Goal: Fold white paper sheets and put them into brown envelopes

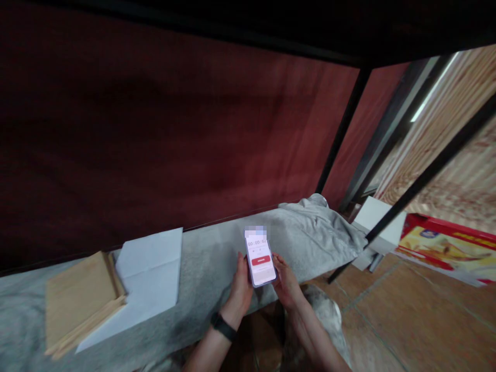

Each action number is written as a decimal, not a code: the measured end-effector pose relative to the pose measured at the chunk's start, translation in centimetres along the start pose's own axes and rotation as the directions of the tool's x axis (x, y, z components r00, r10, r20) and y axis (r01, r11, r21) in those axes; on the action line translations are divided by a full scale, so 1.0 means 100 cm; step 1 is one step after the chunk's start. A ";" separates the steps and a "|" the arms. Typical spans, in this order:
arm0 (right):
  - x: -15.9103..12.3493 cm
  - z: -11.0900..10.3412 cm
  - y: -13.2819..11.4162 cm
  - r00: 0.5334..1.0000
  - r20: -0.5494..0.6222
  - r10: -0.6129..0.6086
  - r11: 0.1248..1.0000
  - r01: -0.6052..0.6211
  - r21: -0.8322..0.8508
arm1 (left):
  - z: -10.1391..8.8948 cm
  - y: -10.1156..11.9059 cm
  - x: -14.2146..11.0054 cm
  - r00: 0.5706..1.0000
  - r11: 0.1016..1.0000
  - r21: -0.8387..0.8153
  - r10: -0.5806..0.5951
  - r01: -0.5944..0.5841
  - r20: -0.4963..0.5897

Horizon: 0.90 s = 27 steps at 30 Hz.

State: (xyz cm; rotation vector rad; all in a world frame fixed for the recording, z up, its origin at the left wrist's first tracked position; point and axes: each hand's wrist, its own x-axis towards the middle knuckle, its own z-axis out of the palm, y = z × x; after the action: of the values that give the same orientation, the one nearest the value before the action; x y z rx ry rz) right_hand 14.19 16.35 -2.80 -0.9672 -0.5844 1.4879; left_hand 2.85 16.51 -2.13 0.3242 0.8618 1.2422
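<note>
A smartphone [260, 269] with a lit screen is held upright between both hands, in the lower middle of the head view. Its screen shows a row of timer digits and a red button; the top is blurred out. My left hand [242, 285] closes on the phone's left edge, with a dark band on that wrist. On the right edge, my right hand [285, 281] grips it too, the fingers partly hidden behind the phone. Beneath the phone lies a grey cloth-covered surface [209, 258].
A stack of brown paper or card [81, 299] lies over creased white sheets [153, 268] at left. Bunched grey cloth [321, 227] is at right. Dark metal posts [344, 129] stand before a red curtain [174, 139]. A red and yellow box [445, 248] rests on the tiled floor.
</note>
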 end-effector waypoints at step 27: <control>0.159 -0.133 -0.037 0.869 -0.303 -0.392 0.661 0.038 -0.749 | -0.212 0.077 -0.031 0.681 -0.446 0.876 0.700 0.184 0.213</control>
State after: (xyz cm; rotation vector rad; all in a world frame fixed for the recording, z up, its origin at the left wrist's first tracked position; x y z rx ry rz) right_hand 28.21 30.06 -10.48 -1.7324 -0.9457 0.7276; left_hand -17.99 11.34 -9.79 1.9522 2.5547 0.6121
